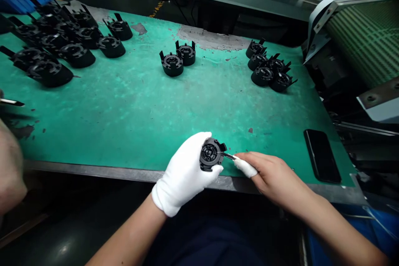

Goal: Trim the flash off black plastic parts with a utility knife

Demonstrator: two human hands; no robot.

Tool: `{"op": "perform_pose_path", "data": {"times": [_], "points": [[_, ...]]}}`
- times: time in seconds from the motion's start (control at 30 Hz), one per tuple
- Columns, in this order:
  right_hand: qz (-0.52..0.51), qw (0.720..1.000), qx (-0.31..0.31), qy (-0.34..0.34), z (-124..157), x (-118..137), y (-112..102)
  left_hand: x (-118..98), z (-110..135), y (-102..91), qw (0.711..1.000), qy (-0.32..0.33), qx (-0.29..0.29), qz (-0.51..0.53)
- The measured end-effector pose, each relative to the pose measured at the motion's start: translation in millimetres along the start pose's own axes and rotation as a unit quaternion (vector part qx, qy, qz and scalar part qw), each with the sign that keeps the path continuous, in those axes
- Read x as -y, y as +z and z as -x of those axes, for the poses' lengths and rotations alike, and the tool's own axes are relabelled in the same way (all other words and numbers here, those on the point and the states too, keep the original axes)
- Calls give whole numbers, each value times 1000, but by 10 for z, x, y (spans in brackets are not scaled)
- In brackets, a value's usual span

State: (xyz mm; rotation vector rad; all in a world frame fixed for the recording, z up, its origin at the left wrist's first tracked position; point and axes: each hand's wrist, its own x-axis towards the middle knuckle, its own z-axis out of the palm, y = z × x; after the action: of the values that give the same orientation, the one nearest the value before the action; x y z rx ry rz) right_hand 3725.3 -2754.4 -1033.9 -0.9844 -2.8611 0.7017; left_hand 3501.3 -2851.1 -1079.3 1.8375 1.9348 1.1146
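My left hand (186,170), in a white glove, is wrapped around a round black plastic housing (210,153) near the table's front edge. The ringed inner face of the housing is turned up toward me, with tabs standing out at its rim. From the right, my right hand (271,174) grips a slim knife-like tool (228,156), its thin tip at the housing's face. A white cover wraps the thumb of that hand; its other fingers are bare. The tool's handle is mostly hidden in the grip.
Many similar black housings (76,54) crowd the left of the green table (140,112). Two housings (172,64) stand mid-table, several more (263,75) at right. A phone (322,156) lies right, near a conveyor (368,37). Another person's hand (11,170) is at far left.
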Motion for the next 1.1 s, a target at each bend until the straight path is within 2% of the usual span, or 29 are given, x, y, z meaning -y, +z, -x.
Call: {"op": "perform_pose_path", "data": {"times": [0.17,0.33,0.47,0.63,0.87,1.1], "points": [[-7,999,23,-41,-53,26,-23,-26,-104,-122,999,-1,38,4],[-12,998,58,-37,-79,-1,-71,-25,-126,-173,997,-20,69,4],[-10,997,57,-46,-103,-7,-32,5,-127,-169,998,-6,64,11],[-6,994,102,-50,-159,52,-66,14,-184,-213,995,-3,97,0],[22,996,72,-42,-138,6,-56,29,-233,-254,993,19,116,-4],[2,991,119,-55,-136,42,-80,35,-338,-290,984,44,173,14]]}}
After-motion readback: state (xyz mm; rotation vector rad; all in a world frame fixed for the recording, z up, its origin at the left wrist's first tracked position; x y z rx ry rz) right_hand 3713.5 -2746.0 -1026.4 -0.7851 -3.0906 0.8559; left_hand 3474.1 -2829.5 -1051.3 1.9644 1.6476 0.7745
